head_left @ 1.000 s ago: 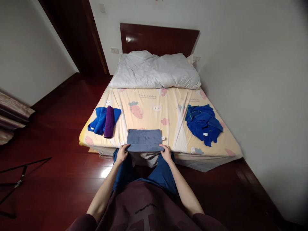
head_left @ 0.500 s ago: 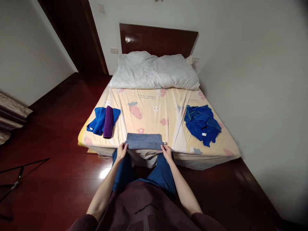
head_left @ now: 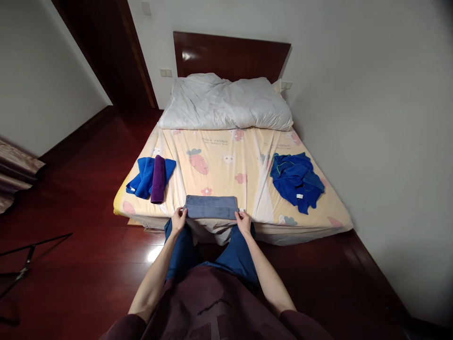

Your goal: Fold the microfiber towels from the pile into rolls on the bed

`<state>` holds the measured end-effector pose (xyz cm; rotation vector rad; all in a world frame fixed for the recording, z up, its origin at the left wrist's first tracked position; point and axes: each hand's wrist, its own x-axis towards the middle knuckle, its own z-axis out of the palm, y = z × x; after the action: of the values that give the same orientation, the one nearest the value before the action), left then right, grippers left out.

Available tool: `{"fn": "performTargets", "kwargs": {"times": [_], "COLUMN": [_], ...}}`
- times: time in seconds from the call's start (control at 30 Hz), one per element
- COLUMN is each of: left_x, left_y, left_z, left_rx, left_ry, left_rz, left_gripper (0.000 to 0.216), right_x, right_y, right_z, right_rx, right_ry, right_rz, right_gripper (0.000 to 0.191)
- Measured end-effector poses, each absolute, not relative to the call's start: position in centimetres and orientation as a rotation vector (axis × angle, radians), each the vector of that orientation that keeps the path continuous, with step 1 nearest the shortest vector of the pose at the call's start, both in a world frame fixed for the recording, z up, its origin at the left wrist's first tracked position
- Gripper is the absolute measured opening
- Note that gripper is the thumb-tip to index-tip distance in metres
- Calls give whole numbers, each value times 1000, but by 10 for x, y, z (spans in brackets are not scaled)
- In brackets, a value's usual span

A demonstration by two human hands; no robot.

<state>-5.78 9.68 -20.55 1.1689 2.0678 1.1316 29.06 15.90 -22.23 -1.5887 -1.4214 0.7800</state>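
A grey-blue towel (head_left: 211,208), folded into a flat strip, lies at the front edge of the bed. My left hand (head_left: 179,219) pinches its left end, thumb on top. At its right end my right hand (head_left: 243,222) grips the near corner, beside a small white tag. To the left, a rolled purple towel (head_left: 158,179) rests on a folded blue towel (head_left: 142,177). A crumpled heap of blue cloth (head_left: 297,182) with a white label sits on the right part of the bed.
A yellow printed sheet (head_left: 212,160) covers the bed, with a bunched white quilt (head_left: 226,104) by the dark headboard (head_left: 230,56). Black metal legs (head_left: 30,257) stand on the floor at left, near a curtain (head_left: 16,172). A wall (head_left: 389,141) runs along the right.
The towel's near flap now lies flatter over the strip. Both hands keep hold of its ends, with the right hand a touch further left; the view has shifted slightly.
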Motion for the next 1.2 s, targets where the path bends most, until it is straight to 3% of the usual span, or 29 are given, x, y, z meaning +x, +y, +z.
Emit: {"fn": "performTargets", "kwargs": {"times": [0.17,0.4,0.8,1.2], "left_x": [-48,-31,-45,-56], "left_y": [94,90,93,90], "left_z": [-195,-185,-199,-193], "left_rx": [1526,2167,2189,2173], "left_ry": [2216,1798,1940,1927], "left_rz": [1195,825,499,390], "left_gripper": [34,40,76,73], "right_x": [273,258,275,279], "right_y": [149,139,150,146], "right_z": [-199,-185,-208,-197], "right_rx": [-1605,-1174,-1294,-1374], "right_ry": [-1719,-2227,-2351,-2332], "right_rz": [366,354,326,264], "right_gripper": [35,41,66,55]}}
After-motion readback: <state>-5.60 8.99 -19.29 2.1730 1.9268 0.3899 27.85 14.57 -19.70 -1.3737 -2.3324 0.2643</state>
